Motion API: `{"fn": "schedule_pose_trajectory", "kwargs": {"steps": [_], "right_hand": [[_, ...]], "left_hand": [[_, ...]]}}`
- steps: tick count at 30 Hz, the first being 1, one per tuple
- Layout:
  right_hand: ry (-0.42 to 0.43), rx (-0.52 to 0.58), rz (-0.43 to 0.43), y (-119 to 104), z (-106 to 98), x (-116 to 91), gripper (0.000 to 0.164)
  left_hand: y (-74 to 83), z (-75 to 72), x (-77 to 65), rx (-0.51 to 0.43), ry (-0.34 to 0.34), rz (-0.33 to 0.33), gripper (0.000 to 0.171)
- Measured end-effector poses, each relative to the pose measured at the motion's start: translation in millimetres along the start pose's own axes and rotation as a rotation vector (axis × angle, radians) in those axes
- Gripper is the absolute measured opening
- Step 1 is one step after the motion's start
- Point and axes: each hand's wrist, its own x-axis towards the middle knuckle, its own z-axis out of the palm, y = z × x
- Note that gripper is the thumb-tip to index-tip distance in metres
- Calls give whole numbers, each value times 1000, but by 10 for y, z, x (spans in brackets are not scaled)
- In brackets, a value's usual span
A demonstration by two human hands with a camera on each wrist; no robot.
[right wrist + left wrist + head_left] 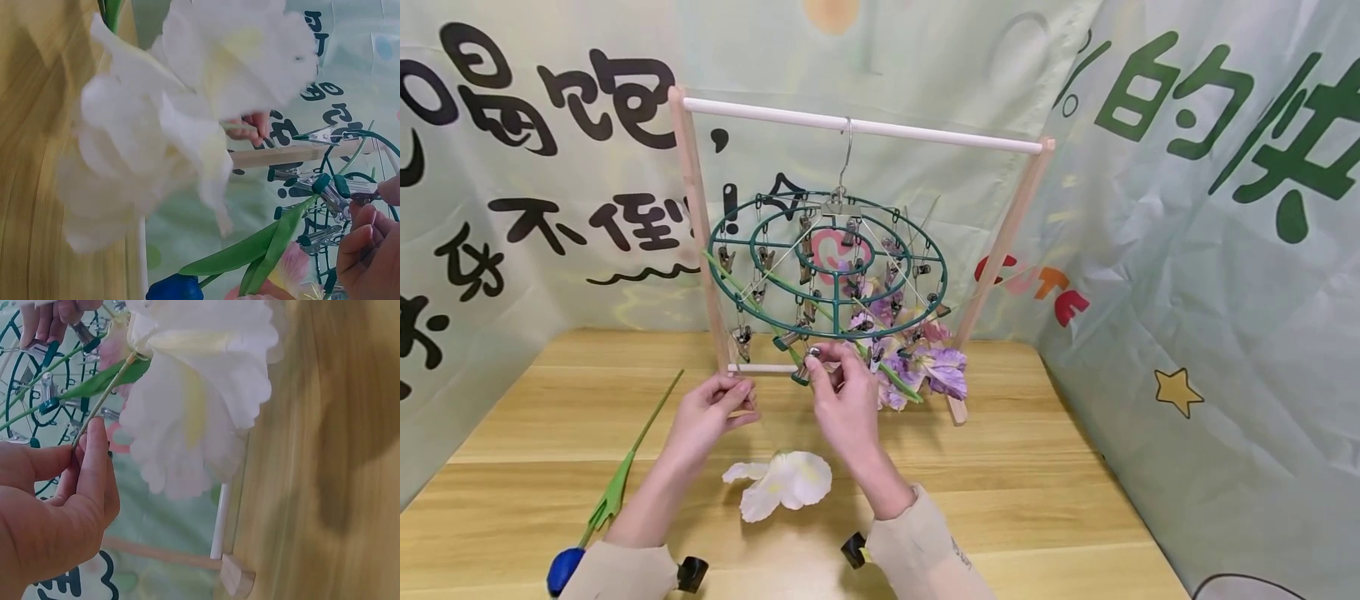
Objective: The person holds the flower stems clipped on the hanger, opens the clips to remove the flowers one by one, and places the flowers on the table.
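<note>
A white artificial flower (782,483) hangs head down over the table, its thin stem (103,397) pinched between thumb and fingers of my left hand (707,412). Above and to its right, my right hand (850,400) pinches a metal clip (803,372) with green tips. This clip hangs at the near edge of a round green clip hanger (837,312), whose rings carry several such clips. Purple flowers (943,371) hang upside down at the hanger's right side. In the right wrist view, a blue flower (175,287) with green leaves (240,250) hangs near the clips.
The hanger hooks onto a white bar (925,133) between wooden posts (696,208) standing on the wooden table (1000,492). On the left lies another blue flower (565,571) with a long green stem. Printed fabric (1225,275) encloses the back and sides.
</note>
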Motion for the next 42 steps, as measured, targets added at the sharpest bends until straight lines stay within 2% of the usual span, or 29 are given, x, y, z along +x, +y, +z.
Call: {"fn": "schedule_pose_trajectory", "kwargs": {"steps": [7,15,23,29,35,42], "right_hand": [[4,-14,2,14,-20,25,18],[12,-12,-6,23,-36,25,18],[20,13,-20,36,-48,28,18],[11,15,-19,45,-46,27,19],[10,15,-21,48,-40,28,18],[-2,22,-8,59,-26,21,18]], "left_hand": [[1,-135,-43,32,2,-1,26],[-8,-360,-25,135,-18,-24,34],[44,-616,9,296,-100,-20,34],[133,-785,42,348,-180,-50,34],[208,-907,63,438,-260,-96,30],[140,-1043,104,506,-310,-147,23]]}}
